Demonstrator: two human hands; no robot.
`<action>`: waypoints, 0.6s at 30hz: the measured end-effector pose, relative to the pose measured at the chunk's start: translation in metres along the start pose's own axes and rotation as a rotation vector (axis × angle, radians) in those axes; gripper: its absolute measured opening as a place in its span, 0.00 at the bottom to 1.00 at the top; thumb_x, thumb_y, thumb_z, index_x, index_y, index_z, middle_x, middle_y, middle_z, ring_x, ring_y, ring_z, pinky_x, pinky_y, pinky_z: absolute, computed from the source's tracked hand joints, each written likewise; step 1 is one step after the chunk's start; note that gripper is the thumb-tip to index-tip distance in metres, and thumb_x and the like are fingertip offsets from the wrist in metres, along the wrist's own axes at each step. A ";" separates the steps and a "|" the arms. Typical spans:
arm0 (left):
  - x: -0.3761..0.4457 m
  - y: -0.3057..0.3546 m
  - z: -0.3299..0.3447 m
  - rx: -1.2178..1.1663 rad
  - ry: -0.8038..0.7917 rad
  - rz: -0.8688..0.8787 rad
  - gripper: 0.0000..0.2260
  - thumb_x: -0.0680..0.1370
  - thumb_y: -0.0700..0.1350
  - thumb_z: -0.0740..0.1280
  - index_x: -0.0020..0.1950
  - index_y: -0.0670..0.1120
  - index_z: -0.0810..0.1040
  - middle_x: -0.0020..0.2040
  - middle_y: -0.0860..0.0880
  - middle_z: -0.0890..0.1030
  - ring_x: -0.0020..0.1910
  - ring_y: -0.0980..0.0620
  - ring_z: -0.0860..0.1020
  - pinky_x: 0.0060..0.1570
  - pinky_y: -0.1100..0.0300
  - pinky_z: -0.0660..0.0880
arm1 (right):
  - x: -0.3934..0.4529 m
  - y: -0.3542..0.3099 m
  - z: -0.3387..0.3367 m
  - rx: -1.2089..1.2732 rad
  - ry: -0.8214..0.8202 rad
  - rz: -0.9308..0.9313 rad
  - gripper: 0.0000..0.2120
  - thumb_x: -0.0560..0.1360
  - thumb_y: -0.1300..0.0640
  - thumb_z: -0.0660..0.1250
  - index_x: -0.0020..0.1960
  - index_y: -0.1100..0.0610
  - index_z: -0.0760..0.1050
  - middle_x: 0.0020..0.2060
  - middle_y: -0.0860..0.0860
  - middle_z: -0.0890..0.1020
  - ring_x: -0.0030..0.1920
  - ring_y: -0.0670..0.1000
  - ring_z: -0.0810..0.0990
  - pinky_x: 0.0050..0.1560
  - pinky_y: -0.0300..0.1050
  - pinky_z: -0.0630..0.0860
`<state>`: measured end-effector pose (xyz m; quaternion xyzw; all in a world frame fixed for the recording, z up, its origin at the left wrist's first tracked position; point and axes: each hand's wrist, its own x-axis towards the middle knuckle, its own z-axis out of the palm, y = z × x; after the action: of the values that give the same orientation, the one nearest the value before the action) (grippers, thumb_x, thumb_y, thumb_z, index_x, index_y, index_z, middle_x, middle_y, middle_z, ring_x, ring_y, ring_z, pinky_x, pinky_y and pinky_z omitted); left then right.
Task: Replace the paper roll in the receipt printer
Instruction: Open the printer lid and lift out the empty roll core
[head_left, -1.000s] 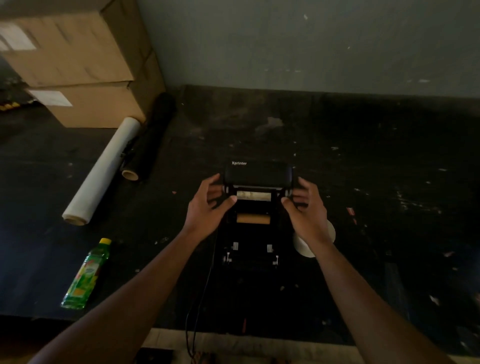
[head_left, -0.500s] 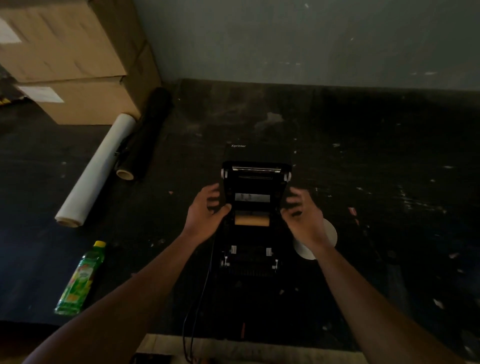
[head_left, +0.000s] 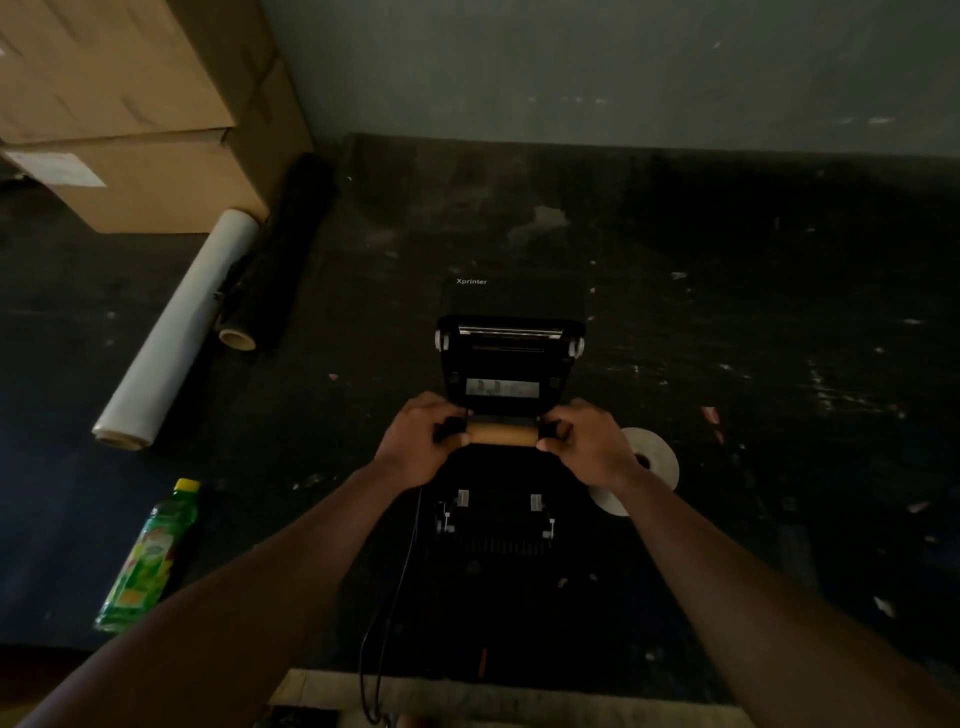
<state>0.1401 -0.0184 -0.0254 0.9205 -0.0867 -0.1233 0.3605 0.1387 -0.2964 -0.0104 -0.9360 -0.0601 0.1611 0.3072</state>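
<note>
Black receipt printer (head_left: 506, 364) stands lid-open on the dark table. Left hand (head_left: 415, 447) and right hand (head_left: 584, 447) clamp fingers on opposite ends of the spent brown cardboard core (head_left: 503, 434), apparently for lifting out. The white replacement paper roll (head_left: 647, 467) waits just beside.

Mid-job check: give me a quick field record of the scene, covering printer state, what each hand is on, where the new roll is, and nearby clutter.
printer: lid open, tilted back
empty core: brown, no paper, across the bay
left hand: gripping core's left end
right hand: gripping core's right end
new paper roll: white, on table right of printer, untouched
bottle: green, lying at left
film rolls: far left, by cardboard boxes
</note>
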 end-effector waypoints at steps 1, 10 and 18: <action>-0.001 0.001 -0.003 -0.090 0.011 -0.011 0.16 0.78 0.45 0.76 0.66 0.51 0.83 0.62 0.50 0.81 0.62 0.51 0.80 0.67 0.50 0.76 | -0.001 0.000 -0.002 0.057 0.004 -0.010 0.15 0.75 0.54 0.76 0.61 0.52 0.82 0.53 0.48 0.79 0.51 0.48 0.81 0.54 0.47 0.79; -0.055 0.020 0.004 -0.719 0.074 -0.225 0.16 0.70 0.57 0.81 0.56 0.61 0.86 0.55 0.53 0.88 0.54 0.55 0.87 0.51 0.58 0.84 | -0.071 -0.001 -0.004 0.836 -0.001 0.151 0.11 0.78 0.54 0.73 0.60 0.49 0.83 0.53 0.46 0.88 0.55 0.46 0.87 0.57 0.47 0.82; -0.121 0.032 0.067 -0.728 0.027 -0.378 0.16 0.65 0.57 0.81 0.51 0.56 0.89 0.49 0.52 0.89 0.50 0.55 0.87 0.48 0.64 0.80 | -0.162 0.028 0.047 1.025 0.145 0.337 0.07 0.73 0.51 0.75 0.51 0.49 0.88 0.47 0.53 0.89 0.48 0.52 0.88 0.50 0.46 0.83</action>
<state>0.0029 -0.0551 -0.0310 0.7341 0.1379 -0.1977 0.6348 -0.0293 -0.3268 -0.0200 -0.6718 0.1982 0.1518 0.6974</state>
